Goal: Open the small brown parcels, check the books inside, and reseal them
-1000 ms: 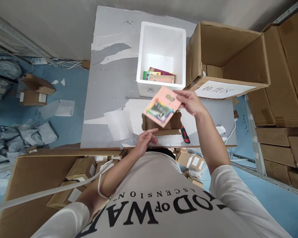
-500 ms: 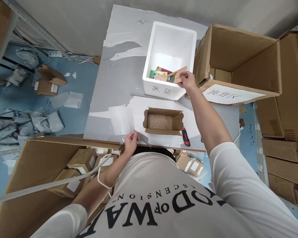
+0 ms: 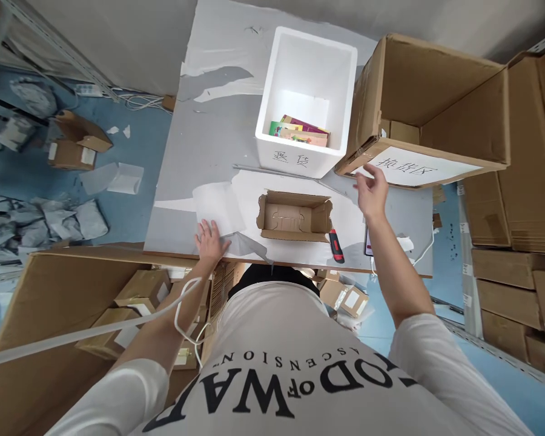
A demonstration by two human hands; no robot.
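Left hand [image 3: 210,243] down flat, fingers spread at lower edge of white sheet [image 3: 217,206] on counter [image 3: 227,139]! Sheet looks light, floppy, easily creased; best pinched by corner. Right hand [image 3: 373,192] near large carton [image 3: 440,79], fingers loosely bent, apparently empty.

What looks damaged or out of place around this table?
The small open box has ragged ends, perhaps cut or torn. The tabletop is patchy white and grey, as if its covering had peeled. White scraps litter the floor.
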